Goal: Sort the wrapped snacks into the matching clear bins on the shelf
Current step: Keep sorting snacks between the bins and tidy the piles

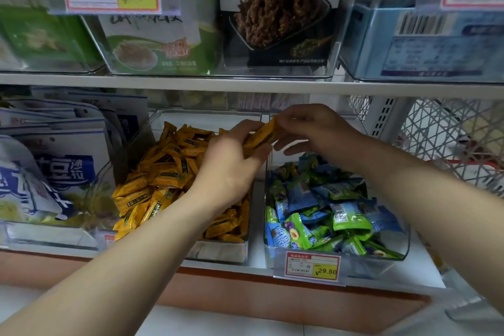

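Two clear bins stand side by side on the lower shelf. The left bin [218,249] holds a heap of orange wrapped snacks [163,172]. The right bin [403,243] holds blue and green wrapped snacks [327,210]. Above the gap between the bins, my left hand [229,161] grips a small bundle of orange wrapped snacks [261,135]. My right hand [313,128] pinches the upper end of the same bundle from the right.
White and blue bags [54,166] fill the space left of the bins. The upper shelf [245,83] carries clear bins with larger packets just above my hands. A price tag [312,266] hangs on the right bin's front. A white wire basket [450,133] stands at right.
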{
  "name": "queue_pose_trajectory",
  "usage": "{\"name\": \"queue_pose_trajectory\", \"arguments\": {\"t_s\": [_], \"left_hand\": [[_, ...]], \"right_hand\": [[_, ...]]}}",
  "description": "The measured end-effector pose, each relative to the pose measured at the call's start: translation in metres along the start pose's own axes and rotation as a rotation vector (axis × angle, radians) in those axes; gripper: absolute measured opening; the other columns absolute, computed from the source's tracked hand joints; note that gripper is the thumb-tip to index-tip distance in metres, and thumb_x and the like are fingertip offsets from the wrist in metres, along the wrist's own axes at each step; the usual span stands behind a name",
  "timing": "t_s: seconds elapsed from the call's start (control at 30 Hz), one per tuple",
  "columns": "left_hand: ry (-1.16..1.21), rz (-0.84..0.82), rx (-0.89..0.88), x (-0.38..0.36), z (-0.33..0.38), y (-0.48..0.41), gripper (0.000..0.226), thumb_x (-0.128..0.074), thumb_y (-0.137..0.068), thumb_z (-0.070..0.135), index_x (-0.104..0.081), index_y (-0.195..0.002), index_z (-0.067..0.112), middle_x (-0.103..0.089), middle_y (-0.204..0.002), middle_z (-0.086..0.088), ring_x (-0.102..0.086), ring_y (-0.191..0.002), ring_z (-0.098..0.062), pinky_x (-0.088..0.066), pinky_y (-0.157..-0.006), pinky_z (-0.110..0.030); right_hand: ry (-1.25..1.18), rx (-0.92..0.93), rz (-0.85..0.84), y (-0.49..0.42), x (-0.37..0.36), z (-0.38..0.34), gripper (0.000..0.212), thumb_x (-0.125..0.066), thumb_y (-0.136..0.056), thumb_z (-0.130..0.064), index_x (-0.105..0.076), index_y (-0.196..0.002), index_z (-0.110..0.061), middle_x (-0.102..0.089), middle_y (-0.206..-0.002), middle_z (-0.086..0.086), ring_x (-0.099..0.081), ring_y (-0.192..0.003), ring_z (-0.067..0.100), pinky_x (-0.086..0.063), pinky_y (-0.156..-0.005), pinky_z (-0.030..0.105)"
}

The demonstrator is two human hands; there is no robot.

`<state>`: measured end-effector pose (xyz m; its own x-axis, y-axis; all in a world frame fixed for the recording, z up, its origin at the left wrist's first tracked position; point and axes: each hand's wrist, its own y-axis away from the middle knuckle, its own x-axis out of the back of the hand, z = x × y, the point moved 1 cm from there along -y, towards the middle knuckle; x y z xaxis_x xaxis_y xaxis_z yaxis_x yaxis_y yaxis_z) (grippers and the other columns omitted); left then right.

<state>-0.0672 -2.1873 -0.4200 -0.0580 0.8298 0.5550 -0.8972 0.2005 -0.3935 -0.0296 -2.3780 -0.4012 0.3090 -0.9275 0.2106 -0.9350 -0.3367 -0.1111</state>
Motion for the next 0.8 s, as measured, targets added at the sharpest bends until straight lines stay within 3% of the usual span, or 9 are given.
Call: {"name": "queue_pose_trajectory", "arguments": {"t_s": [0.1, 0.2, 0.3, 0.43, 0.57, 0.7, 0.8], "left_hand": [[-0.052, -0.006, 0.064, 0.002, -0.007, 0.000, 0.024, -0.068, -0.091, 0.029, -0.065, -0.114, 0.024, -0.068, -0.097, 0.006, -0.063, -0.088, -0.010, -0.045, -0.070, -0.014], [-0.049, -0.020, 0.115, 0.006, -0.013, 0.002, 0.029, -0.068, -0.090, 0.034, -0.066, -0.117, 0.024, -0.068, -0.100, 0.008, -0.063, -0.092, -0.010, -0.044, -0.074, -0.018], [-0.029, -0.035, 0.091, 0.009, -0.013, 0.004, 0.019, -0.068, -0.090, 0.034, -0.066, -0.108, 0.030, -0.068, -0.094, 0.011, -0.064, -0.089, -0.008, -0.049, -0.075, -0.022], [-0.028, -0.060, 0.072, 0.011, -0.012, 0.006, 0.015, -0.068, -0.090, 0.034, -0.061, -0.102, 0.038, -0.069, -0.095, 0.010, -0.064, -0.091, -0.011, -0.054, -0.083, -0.034], [-0.033, -0.058, 0.082, 0.012, -0.014, 0.006, 0.025, -0.069, -0.090, 0.036, -0.065, -0.114, 0.031, -0.067, -0.098, 0.013, -0.064, -0.096, -0.011, -0.052, -0.084, -0.028], [-0.025, -0.069, 0.098, 0.013, -0.015, 0.006, 0.019, -0.068, -0.089, 0.037, -0.064, -0.108, 0.036, -0.070, -0.096, 0.010, -0.065, -0.091, -0.010, -0.054, -0.083, -0.031], [0.030, -0.061, 0.126, 0.013, -0.015, 0.006, 0.018, -0.069, -0.089, 0.036, -0.063, -0.105, 0.037, -0.069, -0.099, 0.013, -0.065, -0.094, -0.006, -0.053, -0.086, -0.030]], "right_hand": [[0.314, -0.088, 0.091, -0.021, 0.010, 0.023, 0.016, -0.059, -0.098, -0.023, -0.072, -0.091, -0.016, -0.076, -0.089, 0.000, -0.072, -0.081, 0.017, -0.057, -0.070, 0.031], [0.826, -0.209, -0.046, -0.039, 0.019, 0.054, 0.008, -0.066, -0.093, -0.023, -0.070, -0.096, -0.017, -0.072, -0.105, 0.004, -0.065, -0.083, 0.012, -0.047, -0.073, 0.027], [1.097, -0.347, -0.200, -0.050, 0.018, 0.073, 0.039, -0.071, -0.090, -0.032, -0.067, -0.121, -0.009, -0.065, -0.126, 0.008, -0.061, -0.107, 0.021, -0.043, -0.080, 0.025], [1.161, -0.461, -0.271, -0.056, 0.015, 0.080, 0.050, -0.074, -0.085, -0.041, -0.069, -0.122, -0.008, -0.067, -0.123, 0.010, -0.063, -0.106, 0.023, -0.052, -0.086, 0.031], [1.158, -0.476, -0.280, -0.056, 0.016, 0.080, 0.050, -0.076, -0.082, -0.045, -0.072, -0.117, -0.009, -0.068, -0.117, 0.008, -0.064, -0.102, 0.022, -0.055, -0.089, 0.035], [1.079, -0.397, -0.227, -0.050, 0.023, 0.079, 0.038, -0.077, -0.084, -0.028, -0.070, -0.117, -0.013, -0.066, -0.120, 0.007, -0.062, -0.099, 0.018, -0.051, -0.084, 0.029], [0.911, -0.346, -0.159, -0.042, 0.026, 0.070, 0.049, -0.082, -0.078, -0.019, -0.061, -0.122, -0.017, -0.068, -0.103, 0.001, -0.062, -0.082, 0.008, -0.047, -0.069, 0.024]]}}
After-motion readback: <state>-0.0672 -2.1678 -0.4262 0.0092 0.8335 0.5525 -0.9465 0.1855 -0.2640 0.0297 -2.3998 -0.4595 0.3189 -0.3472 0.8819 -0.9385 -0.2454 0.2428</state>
